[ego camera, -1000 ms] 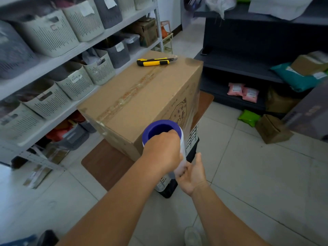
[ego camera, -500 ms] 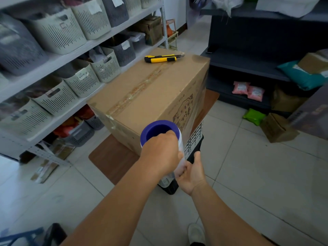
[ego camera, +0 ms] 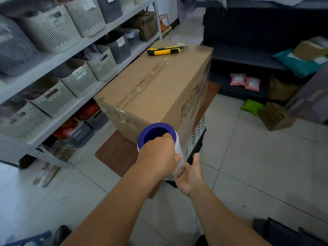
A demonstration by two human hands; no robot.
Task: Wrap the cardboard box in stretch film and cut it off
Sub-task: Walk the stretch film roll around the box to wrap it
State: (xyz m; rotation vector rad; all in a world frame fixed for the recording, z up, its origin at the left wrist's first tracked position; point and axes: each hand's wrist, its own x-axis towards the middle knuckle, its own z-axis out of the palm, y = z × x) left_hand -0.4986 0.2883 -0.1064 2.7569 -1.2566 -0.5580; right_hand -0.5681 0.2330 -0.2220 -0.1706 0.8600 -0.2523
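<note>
I am holding the stretch film roll (ego camera: 158,144) upright at the near corner of the cardboard box (ego camera: 156,89), so the film can run flat along the box's right side. My left hand (ego camera: 157,157) is clamping over the roll's blue top end, fingers hooked into the core to steady it. My right hand (ego camera: 190,173) is gripping the roll's lower end, probably so it can turn. The box is sitting on a wooden board (ego camera: 115,153). The utility knife (ego camera: 166,51) is lying on the box's far end, ready for cutting.
</note>
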